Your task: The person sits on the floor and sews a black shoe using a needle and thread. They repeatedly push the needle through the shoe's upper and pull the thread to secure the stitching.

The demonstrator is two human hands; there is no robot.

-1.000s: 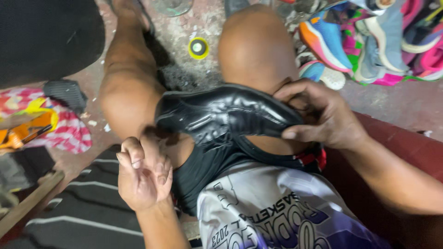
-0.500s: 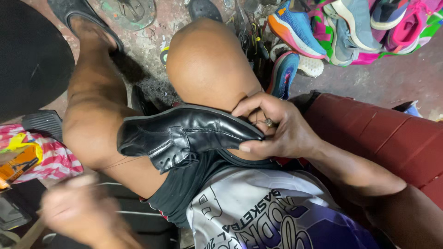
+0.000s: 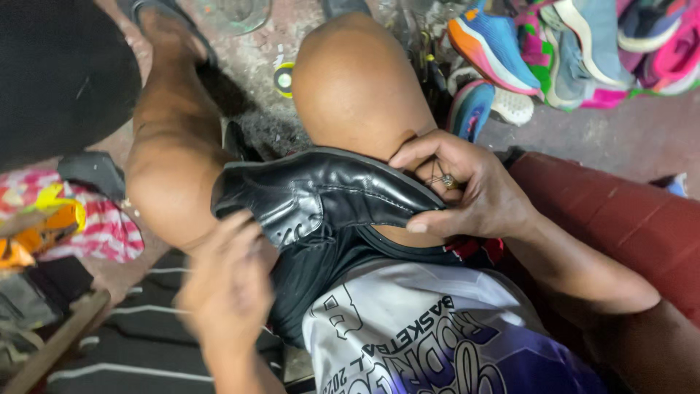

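A black leather dress shoe (image 3: 321,193) lies across my lap between my bare knees, its toe pointing left. My right hand (image 3: 467,186) grips the heel end of the shoe, thumb under the collar and fingers over the top, with a small metal object showing between the fingers. My left hand (image 3: 226,288) is blurred just below the shoe's toe, fingers loosely curled; whether it touches the shoe or holds anything is unclear.
A heap of colourful sports shoes (image 3: 569,51) lies on the floor at the upper right. A dark red seat (image 3: 620,211) runs along the right. Striped cloth and a yellow object (image 3: 51,219) lie at the left. A small yellow-rimmed tin (image 3: 284,79) sits on the floor.
My left hand dropped down to the lower left and has now come back up toward the shoe's toe. My right hand has kept hold of the heel end throughout.
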